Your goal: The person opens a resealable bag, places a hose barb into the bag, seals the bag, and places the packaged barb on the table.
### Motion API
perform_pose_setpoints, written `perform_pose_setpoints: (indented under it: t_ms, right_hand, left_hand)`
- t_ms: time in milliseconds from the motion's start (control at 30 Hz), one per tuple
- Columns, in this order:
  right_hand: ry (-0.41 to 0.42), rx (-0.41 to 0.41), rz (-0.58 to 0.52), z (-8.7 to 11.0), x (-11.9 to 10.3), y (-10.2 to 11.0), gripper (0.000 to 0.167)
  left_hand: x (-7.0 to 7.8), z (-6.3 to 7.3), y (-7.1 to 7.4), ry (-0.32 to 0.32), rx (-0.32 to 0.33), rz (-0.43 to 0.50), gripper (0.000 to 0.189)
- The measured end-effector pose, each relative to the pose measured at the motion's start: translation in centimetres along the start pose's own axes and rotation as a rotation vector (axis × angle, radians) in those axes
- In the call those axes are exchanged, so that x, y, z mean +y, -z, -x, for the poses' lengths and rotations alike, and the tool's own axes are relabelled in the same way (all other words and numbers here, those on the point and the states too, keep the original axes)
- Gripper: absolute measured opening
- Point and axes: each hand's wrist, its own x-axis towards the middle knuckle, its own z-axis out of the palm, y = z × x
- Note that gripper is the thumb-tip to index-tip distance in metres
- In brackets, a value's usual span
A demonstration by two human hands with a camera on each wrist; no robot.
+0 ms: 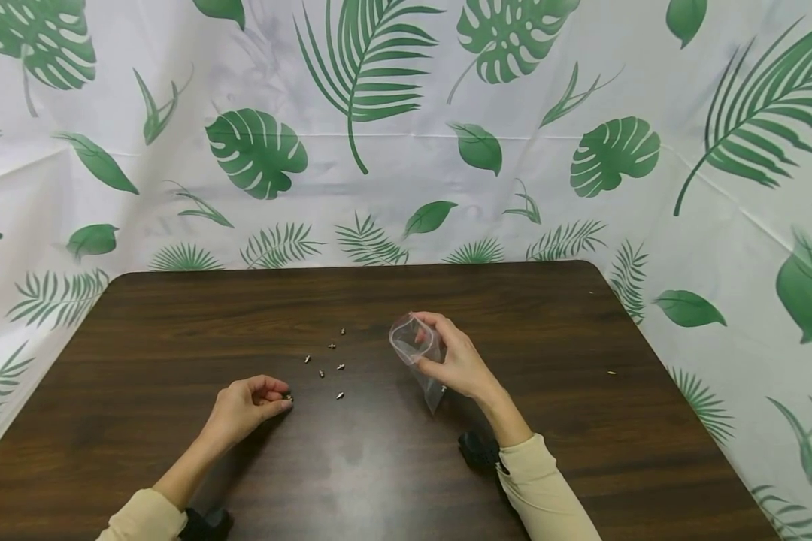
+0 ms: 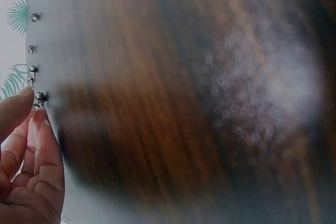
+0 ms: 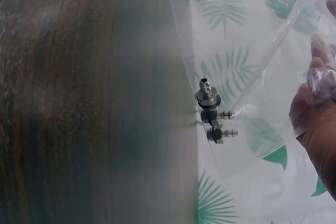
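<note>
My left hand (image 1: 243,409) is low over the table, left of the loose parts. Its thumb and fingers pinch a small metal barbed fitting (image 1: 288,397). Several similar silver fittings (image 1: 340,395) lie scattered on the wood between the two hands. On the right, my right hand (image 1: 462,362) grips a clear plastic bag (image 1: 430,383) near its top, thumb on one side and fingers on the other. The bag's mouth gapes toward the left. Inside its lower corner sit a few metal fittings (image 3: 209,98) with dark rings, seen through the plastic in the right wrist view.
Both hands work above a dark wood-grain table (image 1: 176,338). A small pale sliver (image 1: 612,373) lies toward its right side. Behind the far edge hangs a white cloth (image 1: 406,173) printed with green leaves. Black wrist devices (image 1: 477,451) sit under the forearms.
</note>
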Motion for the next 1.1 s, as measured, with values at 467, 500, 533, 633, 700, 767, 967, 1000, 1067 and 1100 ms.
perform_pose_setpoints:
  t_ms: [467, 500, 533, 633, 700, 767, 967, 1000, 1067, 1100]
  right_hand:
    - [-0.007, 0.008, 0.000, 0.0, 2.6, -0.5, 0.060]
    - [-0.008, 0.010, 0.001, 0.0, 3.1, -0.6, 0.061]
    - [-0.007, 0.011, -0.002, 0.0, 3.7, -0.8, 0.062]
    - [0.020, 0.016, -0.011, 0.0, 4.1, -0.8, 0.061]
    - [0.034, 0.017, -0.017, 0.0, 4.3, -0.8, 0.060]
    - [0.039, 0.017, -0.021, 0.0, 4.3, -0.7, 0.060]
    - [0.045, 0.015, -0.026, 0.0, 4.2, -0.8, 0.061]
    - [0.046, 0.015, -0.027, 0.0, 4.2, -0.7, 0.061]
    - [0.047, 0.017, -0.027, 0.0, 4.1, -0.7, 0.060]
    - [0.047, 0.018, -0.026, 0.0, 4.1, -0.7, 0.060]
  left_hand:
    - [0.2, -0.4, -0.3, -0.070, 0.022, -0.100, 0.009]
    - [0.2, -0.4, -0.3, -0.068, 0.023, -0.103, 0.009]
    - [0.2, -0.4, -0.3, -0.067, 0.024, -0.106, 0.008]
    - [0.2, -0.5, -0.4, -0.068, 0.029, -0.117, 0.007]
    - [0.2, -0.5, -0.4, -0.074, 0.031, -0.126, 0.006]
    - [0.1, -0.5, -0.5, -0.082, 0.036, -0.137, 0.006]
    - [-0.1, -0.5, -0.6, -0.081, 0.042, -0.157, 0.008]
    - [0.0, -0.5, -0.6, -0.077, 0.041, -0.158, 0.008]
    - [0.1, -0.5, -0.6, -0.070, 0.039, -0.153, 0.008]
    - [0.1, -0.5, -0.6, -0.068, 0.040, -0.152, 0.008]
